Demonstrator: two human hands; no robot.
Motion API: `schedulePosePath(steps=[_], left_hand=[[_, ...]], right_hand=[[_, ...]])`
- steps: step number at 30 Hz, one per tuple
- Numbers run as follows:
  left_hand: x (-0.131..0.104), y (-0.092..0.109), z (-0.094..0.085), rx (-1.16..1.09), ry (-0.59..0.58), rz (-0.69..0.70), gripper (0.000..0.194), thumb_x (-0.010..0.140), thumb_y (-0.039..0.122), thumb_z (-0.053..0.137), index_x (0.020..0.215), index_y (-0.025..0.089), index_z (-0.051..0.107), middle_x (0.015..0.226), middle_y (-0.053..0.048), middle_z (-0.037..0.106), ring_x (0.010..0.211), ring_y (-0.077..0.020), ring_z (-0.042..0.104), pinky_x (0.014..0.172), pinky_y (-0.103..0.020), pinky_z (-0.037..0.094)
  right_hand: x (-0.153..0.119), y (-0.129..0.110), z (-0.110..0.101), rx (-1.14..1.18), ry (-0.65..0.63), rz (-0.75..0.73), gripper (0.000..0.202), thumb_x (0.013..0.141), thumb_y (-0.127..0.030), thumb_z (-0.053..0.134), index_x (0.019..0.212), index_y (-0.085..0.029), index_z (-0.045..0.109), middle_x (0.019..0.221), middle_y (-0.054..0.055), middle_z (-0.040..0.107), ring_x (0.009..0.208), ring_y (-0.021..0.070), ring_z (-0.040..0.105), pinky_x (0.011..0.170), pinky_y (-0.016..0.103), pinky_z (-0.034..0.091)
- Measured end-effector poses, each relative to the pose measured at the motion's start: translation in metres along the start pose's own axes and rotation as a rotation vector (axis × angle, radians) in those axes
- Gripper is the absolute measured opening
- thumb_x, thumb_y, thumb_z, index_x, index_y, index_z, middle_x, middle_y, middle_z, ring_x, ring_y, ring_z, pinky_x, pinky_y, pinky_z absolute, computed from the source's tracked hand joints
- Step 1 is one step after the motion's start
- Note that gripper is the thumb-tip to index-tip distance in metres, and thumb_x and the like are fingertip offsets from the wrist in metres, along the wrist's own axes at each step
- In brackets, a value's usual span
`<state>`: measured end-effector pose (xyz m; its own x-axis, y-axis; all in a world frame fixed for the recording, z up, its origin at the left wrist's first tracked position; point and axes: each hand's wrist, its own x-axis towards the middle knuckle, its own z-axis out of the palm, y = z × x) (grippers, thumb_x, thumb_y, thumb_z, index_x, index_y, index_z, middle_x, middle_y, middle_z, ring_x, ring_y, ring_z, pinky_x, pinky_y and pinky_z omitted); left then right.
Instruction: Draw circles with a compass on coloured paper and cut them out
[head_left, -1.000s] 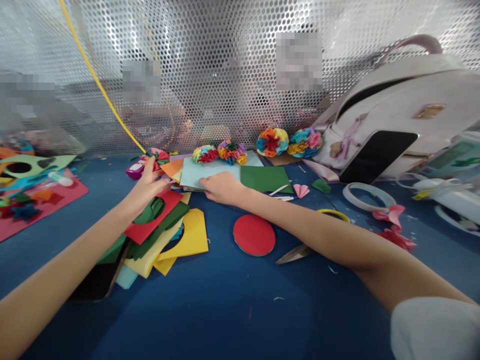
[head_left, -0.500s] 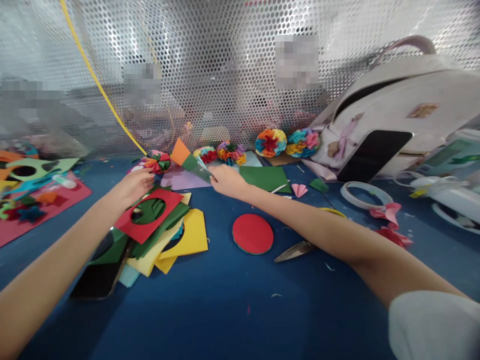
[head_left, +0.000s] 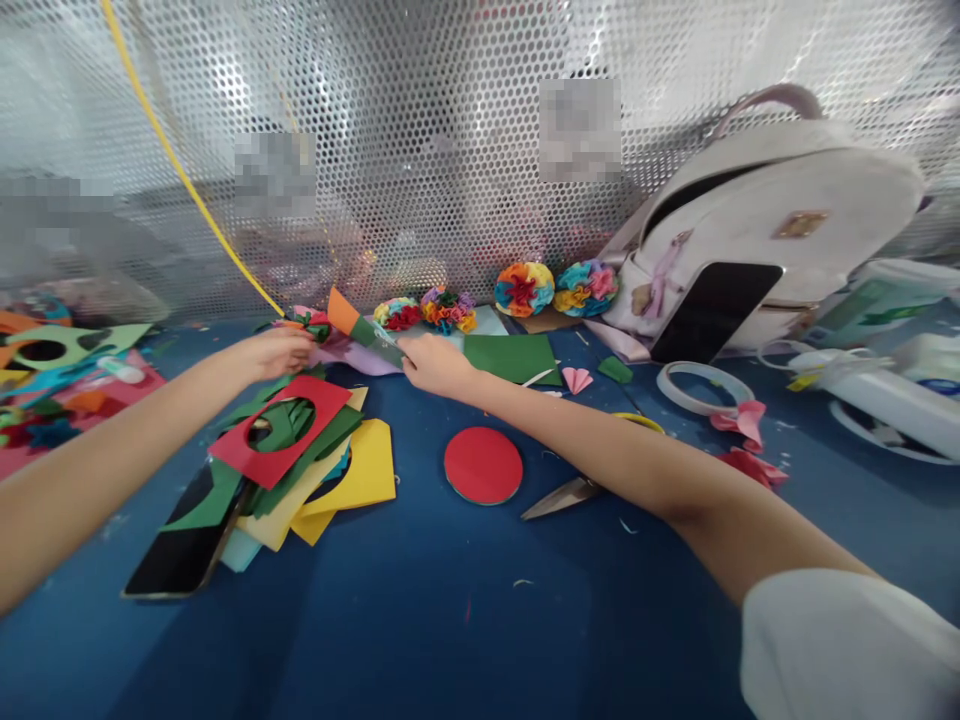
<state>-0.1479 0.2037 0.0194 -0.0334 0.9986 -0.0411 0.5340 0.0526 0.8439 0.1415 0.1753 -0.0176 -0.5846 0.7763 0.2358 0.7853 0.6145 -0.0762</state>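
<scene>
My left hand (head_left: 281, 353) is closed at the back left, beside a red and green paper flower (head_left: 313, 324); what its fingers hold, if anything, is hidden. Near the centre back, my right hand (head_left: 435, 364) is closed on something by a green and orange paper piece (head_left: 346, 313), with a clear or pale object at the fingertips that I cannot make out. In front of my left hand, a red sheet with a round hole (head_left: 330, 402) tops a pile of green and yellow sheets (head_left: 380, 468). A red paper disc (head_left: 484, 465) lies at the centre.
Scissors (head_left: 564, 497) lie partly under my right forearm. A phone (head_left: 176, 560) is beside the pile. Paper flowers (head_left: 523, 290), a pale backpack (head_left: 765, 210) and another phone (head_left: 716, 312) stand along the mesh wall. Headbands (head_left: 705, 388) are at the right.
The view has shifted slightly, moving most things left in the picture. My left hand has moved a little and now covers part of the paper flower.
</scene>
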Motion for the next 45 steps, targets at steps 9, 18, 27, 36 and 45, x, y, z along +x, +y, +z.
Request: schedulePosePath(steps=[9, 18, 27, 36, 45], left_hand=[[0.005, 0.026, 0.02, -0.032, -0.052, -0.008, 0.035, 0.101, 0.036, 0.069, 0.13, 0.016, 0.065, 0.13, -0.011, 0.068, 0.11, -0.0256, 0.07, 0.093, -0.047, 0.061], [0.002, 0.04, 0.017, -0.161, -0.003, 0.16, 0.025, 0.1, 0.031, 0.071, 0.119, 0.014, 0.069, 0.118, -0.008, 0.072, 0.102, -0.0226, 0.072, 0.089, -0.043, 0.063], [0.01, 0.053, -0.006, -0.35, 0.27, 0.398, 0.017, 0.092, 0.017, 0.079, 0.106, 0.01, 0.072, 0.078, 0.006, 0.076, 0.081, -0.0102, 0.071, 0.108, -0.04, 0.056], [-0.014, 0.114, -0.052, -0.463, 0.507, 0.628, 0.04, 0.101, -0.009, 0.038, 0.125, 0.018, 0.055, 0.091, 0.015, 0.076, 0.096, 0.0, 0.073, 0.098, -0.025, 0.06], [-0.102, 0.124, 0.025, -0.017, 0.578, 1.04, 0.03, 0.09, 0.002, 0.073, 0.114, 0.018, 0.08, 0.111, 0.003, 0.084, 0.103, -0.0179, 0.079, 0.098, -0.034, 0.064]], right_hand=[[-0.003, -0.005, -0.002, -0.005, 0.002, 0.019, 0.031, 0.102, -0.02, 0.043, 0.123, -0.013, 0.065, 0.113, 0.021, 0.077, 0.106, 0.0323, 0.074, 0.084, 0.038, 0.055], [-0.004, -0.006, -0.004, -0.005, 0.008, 0.069, 0.029, 0.108, -0.032, 0.053, 0.128, -0.014, 0.064, 0.115, 0.01, 0.074, 0.103, 0.024, 0.073, 0.092, 0.044, 0.059], [-0.007, -0.012, -0.005, -0.004, -0.009, 0.045, 0.033, 0.109, -0.028, 0.052, 0.136, -0.012, 0.059, 0.116, 0.013, 0.075, 0.102, 0.025, 0.074, 0.09, 0.043, 0.06], [-0.007, -0.014, -0.001, 0.063, -0.06, -0.055, 0.04, 0.105, -0.023, 0.046, 0.139, -0.005, 0.057, 0.121, 0.028, 0.075, 0.117, 0.04, 0.072, 0.094, 0.05, 0.055], [-0.015, -0.003, -0.056, 0.999, -0.236, -0.454, 0.09, 0.093, -0.05, 0.073, 0.163, -0.018, 0.026, 0.168, 0.018, 0.042, 0.153, 0.0259, 0.044, 0.12, 0.038, 0.044]])
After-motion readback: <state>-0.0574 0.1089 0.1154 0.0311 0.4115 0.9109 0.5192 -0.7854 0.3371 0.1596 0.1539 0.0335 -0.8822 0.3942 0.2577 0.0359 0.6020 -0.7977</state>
